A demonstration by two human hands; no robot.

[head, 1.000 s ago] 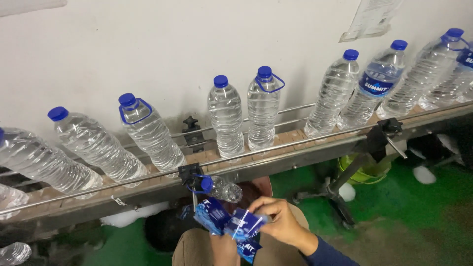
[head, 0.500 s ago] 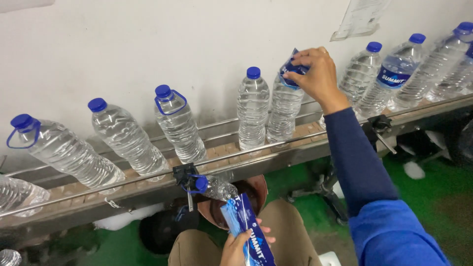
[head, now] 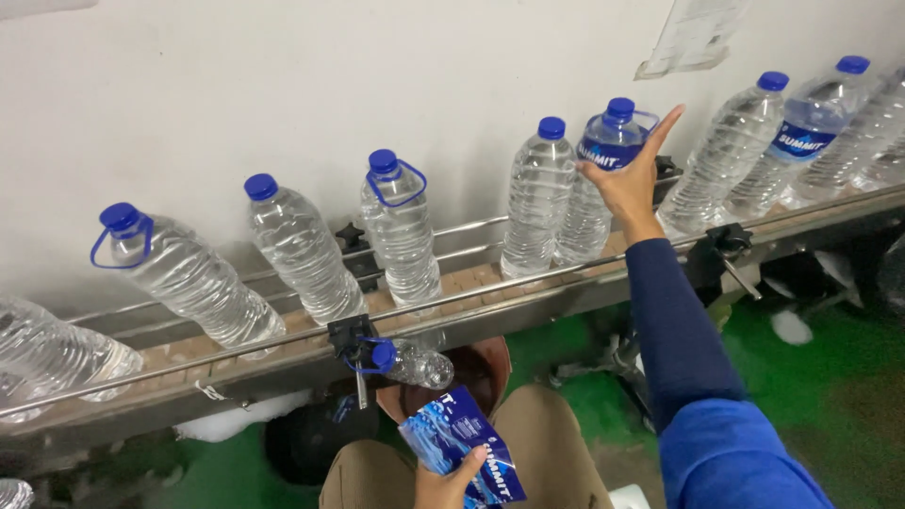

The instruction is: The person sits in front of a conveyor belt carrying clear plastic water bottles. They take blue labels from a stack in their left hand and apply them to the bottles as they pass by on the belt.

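right hand (head: 630, 174): fingers spread, palm against labelled bottle (head: 596, 179) on conveyor (head: 490, 300), not clamped | left hand (head: 451, 473): closed on stack of blue labels (head: 462, 443) over lap | done: a few bottles at right labelled | left: bare bottles (head: 396, 226) at left, stack unspent
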